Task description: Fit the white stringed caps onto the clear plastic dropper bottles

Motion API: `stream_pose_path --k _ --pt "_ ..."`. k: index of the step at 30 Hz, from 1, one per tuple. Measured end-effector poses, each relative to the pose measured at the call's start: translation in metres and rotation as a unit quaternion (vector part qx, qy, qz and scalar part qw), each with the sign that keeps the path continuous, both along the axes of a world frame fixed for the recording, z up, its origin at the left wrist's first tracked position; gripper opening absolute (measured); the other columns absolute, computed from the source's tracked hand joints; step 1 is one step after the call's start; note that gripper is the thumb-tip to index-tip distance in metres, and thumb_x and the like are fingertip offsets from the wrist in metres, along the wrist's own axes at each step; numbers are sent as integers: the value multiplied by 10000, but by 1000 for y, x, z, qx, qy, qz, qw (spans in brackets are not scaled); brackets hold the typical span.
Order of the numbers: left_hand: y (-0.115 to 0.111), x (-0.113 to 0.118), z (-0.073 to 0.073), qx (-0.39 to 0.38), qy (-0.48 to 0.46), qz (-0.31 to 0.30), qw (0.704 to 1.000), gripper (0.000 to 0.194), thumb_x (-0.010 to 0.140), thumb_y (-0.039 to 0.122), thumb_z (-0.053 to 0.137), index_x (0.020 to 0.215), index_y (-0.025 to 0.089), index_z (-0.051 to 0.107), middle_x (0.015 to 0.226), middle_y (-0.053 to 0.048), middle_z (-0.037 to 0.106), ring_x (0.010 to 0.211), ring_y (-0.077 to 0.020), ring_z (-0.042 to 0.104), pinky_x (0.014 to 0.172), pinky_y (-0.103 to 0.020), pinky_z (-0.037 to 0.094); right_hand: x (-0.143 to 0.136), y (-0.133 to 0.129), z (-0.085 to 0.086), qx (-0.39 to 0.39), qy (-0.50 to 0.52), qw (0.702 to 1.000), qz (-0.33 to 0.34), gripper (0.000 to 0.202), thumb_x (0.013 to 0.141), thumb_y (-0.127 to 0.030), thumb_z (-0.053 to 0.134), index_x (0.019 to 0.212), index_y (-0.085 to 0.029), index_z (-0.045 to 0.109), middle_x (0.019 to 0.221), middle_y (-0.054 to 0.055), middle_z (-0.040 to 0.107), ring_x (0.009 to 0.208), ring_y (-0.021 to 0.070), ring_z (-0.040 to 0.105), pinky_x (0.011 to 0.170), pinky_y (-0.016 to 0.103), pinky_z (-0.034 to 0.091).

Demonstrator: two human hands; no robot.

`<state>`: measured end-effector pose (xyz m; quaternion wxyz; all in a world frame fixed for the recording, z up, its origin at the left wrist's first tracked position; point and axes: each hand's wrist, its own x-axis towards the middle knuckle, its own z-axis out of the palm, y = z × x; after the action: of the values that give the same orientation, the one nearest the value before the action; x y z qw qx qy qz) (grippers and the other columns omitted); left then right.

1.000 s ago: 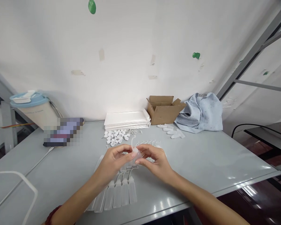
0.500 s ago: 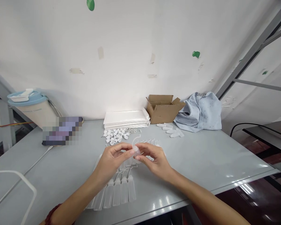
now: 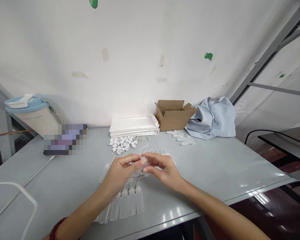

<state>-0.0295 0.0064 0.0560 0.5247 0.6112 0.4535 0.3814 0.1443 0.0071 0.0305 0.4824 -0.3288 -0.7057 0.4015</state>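
Observation:
Between my two hands, near the middle of the table, is a small translucent bottle (image 3: 145, 162) with a thin curved white tube rising behind it. My left hand (image 3: 125, 168) pinches it from the left, thumb on its top. My right hand (image 3: 163, 168) grips its right side between thumb and fingers. Below my hands lies a row of translucent bottles (image 3: 123, 205) with bent tubes. More tubed bottles lie behind and partly under my hands. White caps (image 3: 122, 144) are heaped further back, beside several loose curved tubes (image 3: 142, 138).
A stack of white sheets (image 3: 132, 126), an open cardboard box (image 3: 175, 119) and a light blue cloth bag (image 3: 218, 118) stand along the wall. Small clear pieces (image 3: 186, 140) lie before the box. At left are a phone (image 3: 65, 140), a cable and a blue-lidded container (image 3: 35, 115).
The view has shifted slightly. Both hands keep their hold on the small bottle, which sits a little lower and more upright between the fingers.

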Motion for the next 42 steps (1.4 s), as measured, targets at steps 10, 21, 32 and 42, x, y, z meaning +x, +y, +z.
stream_pose_path --k 10,21,32,42 --pt "1 -9 0 497 229 -16 837 288 845 216 617 1125 165 570 1083 -90 641 1000 -220 550 869 -384 483 4 4 11 -220 118 968 20 327 722 -284 731 983 -190 557 784 1 640 697 134 645 614 250 485" --pt "-4 -4 2 545 312 -65 775 341 837 203 620 1152 126 516 1124 -132 609 1060 -262 503 904 -423 464 9 4 17 -247 103 963 42 324 653 -322 774 869 -166 590 798 18 674 681 137 653 609 249 501" --pt "-45 -7 -30 370 307 -163 861 445 741 230 716 1141 197 523 1128 -81 617 1090 -277 480 847 -403 520 44 26 26 -122 86 983 -108 446 873 -377 403 512 -156 544 423 32 568 424 137 538 519 274 414" --pt "-41 -6 -28 344 335 -161 862 363 754 233 691 1085 202 545 1077 -65 614 1032 -266 485 846 -417 499 44 35 13 -83 17 989 -120 472 889 -440 460 515 -164 540 482 13 574 425 112 509 503 258 404"
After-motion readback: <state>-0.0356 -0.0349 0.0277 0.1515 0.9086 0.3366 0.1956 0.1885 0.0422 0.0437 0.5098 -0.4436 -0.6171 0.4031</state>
